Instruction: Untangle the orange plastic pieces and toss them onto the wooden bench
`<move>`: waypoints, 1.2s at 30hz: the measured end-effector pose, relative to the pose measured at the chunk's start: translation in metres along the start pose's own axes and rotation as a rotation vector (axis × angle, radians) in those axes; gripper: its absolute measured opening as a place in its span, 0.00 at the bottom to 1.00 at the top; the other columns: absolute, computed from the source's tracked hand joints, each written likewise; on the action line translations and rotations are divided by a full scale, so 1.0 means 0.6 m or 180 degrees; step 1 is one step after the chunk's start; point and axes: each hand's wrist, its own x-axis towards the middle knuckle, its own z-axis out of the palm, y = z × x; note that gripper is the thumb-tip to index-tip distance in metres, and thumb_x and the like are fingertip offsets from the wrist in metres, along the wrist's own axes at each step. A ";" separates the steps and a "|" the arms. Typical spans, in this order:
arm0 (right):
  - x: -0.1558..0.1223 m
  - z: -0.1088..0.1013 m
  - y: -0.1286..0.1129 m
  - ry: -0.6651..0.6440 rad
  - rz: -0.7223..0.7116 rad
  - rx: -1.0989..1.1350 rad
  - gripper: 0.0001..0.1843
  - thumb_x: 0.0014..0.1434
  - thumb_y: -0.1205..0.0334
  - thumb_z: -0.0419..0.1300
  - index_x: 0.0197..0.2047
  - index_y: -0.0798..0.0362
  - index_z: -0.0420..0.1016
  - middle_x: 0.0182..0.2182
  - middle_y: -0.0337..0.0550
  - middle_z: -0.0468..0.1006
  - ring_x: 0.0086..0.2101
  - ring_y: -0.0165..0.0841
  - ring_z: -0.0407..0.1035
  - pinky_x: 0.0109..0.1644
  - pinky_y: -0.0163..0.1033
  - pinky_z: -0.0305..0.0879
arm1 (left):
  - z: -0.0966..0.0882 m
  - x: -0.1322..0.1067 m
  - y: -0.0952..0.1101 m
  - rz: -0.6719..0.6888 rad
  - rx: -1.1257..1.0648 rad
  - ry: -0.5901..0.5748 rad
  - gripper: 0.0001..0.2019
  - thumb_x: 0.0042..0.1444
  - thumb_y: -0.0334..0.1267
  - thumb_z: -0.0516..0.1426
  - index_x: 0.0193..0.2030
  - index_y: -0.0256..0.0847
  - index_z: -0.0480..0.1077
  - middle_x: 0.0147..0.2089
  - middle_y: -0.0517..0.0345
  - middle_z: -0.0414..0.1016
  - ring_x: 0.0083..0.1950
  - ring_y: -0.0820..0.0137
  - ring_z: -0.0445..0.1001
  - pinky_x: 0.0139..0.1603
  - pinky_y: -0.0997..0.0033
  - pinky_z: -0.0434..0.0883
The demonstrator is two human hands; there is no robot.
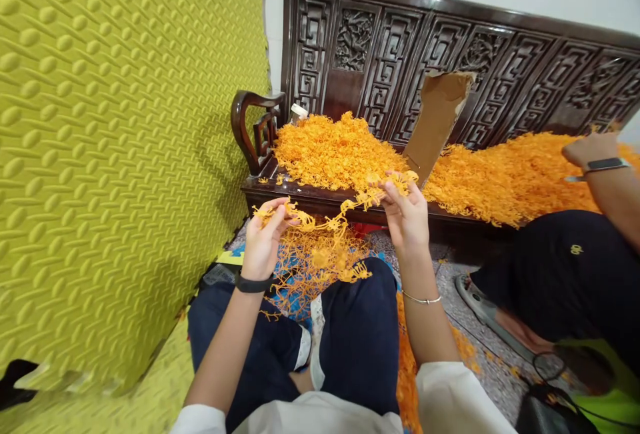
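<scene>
Pinched between thumb and fingertips at either end, a thin, knobbly string of orange moulded plastic (327,223) sagged between the person's left hand (261,241) and right hand (407,215). Both hands were closed narrowly upon it and raised above the knees. Below the string, a loose, netlike tangle of orange plastic sprue (313,266) rested on the lap; whether it joined the string we could not tell. Ahead stood a dark carved wooden bench (400,54), its seat heaped with a left pile of small orange plastic pieces (333,151) and a broader right pile of the same pieces (505,177), parted by a leaning sheet of brown cardboard (440,117). A yellow-green embossed foam mat (125,154) stood upright at the left. At the far right a co-worker's hand (590,149), banded at the wrist, lay at the right pile, well apart from the person's own hands. We judged the step in hand to be the drawing-out of one string from the tangle. Any further move, in our judgement, called for a firm pinch at both ends and a steady pull kept clear of the tangle, lest the string snag.
</scene>
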 end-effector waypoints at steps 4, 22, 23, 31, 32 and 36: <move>-0.002 0.010 -0.010 -0.0292 -0.0041 -0.0156 0.22 0.49 0.51 0.62 0.45 0.49 0.61 0.37 0.42 0.74 0.32 0.32 0.73 0.37 0.39 0.71 | -0.029 -0.012 0.009 -0.0072 0.0028 0.0129 0.24 0.39 0.37 0.67 0.46 0.42 0.67 0.47 0.52 0.73 0.46 0.67 0.74 0.49 0.64 0.72; -0.078 0.055 -0.027 -0.2526 -0.0822 -0.1675 0.31 0.55 0.59 0.59 0.61 0.46 0.55 0.51 0.46 0.65 0.35 0.30 0.68 0.39 0.38 0.69 | 0.015 -0.089 -0.036 0.0454 0.1282 -0.0816 0.16 0.52 0.36 0.59 0.48 0.41 0.65 0.51 0.51 0.72 0.52 0.63 0.71 0.53 0.63 0.67; -0.077 0.051 -0.029 -0.2618 -0.1092 -0.1864 0.29 0.57 0.60 0.58 0.61 0.46 0.57 0.52 0.47 0.64 0.38 0.31 0.67 0.43 0.39 0.68 | 0.011 -0.092 -0.040 0.0477 0.1382 -0.0752 0.14 0.52 0.36 0.58 0.46 0.40 0.66 0.49 0.52 0.73 0.50 0.63 0.72 0.50 0.64 0.68; -0.062 0.028 -0.021 -0.3639 -0.1343 -0.2437 0.14 0.58 0.63 0.56 0.49 0.53 0.70 0.39 0.44 0.73 0.40 0.33 0.68 0.46 0.42 0.65 | -0.010 -0.124 -0.032 0.1164 0.3480 -0.1246 0.11 0.59 0.37 0.52 0.48 0.41 0.68 0.47 0.51 0.76 0.47 0.60 0.74 0.47 0.61 0.69; -0.063 0.026 -0.016 -0.3691 -0.1311 -0.2433 0.14 0.58 0.63 0.57 0.48 0.53 0.70 0.39 0.44 0.73 0.39 0.33 0.68 0.45 0.41 0.65 | -0.010 -0.127 -0.030 0.1271 0.3872 -0.1363 0.11 0.60 0.37 0.51 0.48 0.40 0.67 0.47 0.50 0.76 0.46 0.60 0.75 0.46 0.61 0.69; -0.070 0.016 0.001 -0.3817 -0.1278 -0.2371 0.16 0.57 0.62 0.58 0.50 0.54 0.70 0.42 0.47 0.71 0.43 0.35 0.67 0.48 0.42 0.65 | -0.003 -0.137 -0.022 0.1597 0.5154 -0.1964 0.09 0.61 0.35 0.48 0.45 0.36 0.66 0.41 0.47 0.75 0.41 0.60 0.76 0.40 0.63 0.71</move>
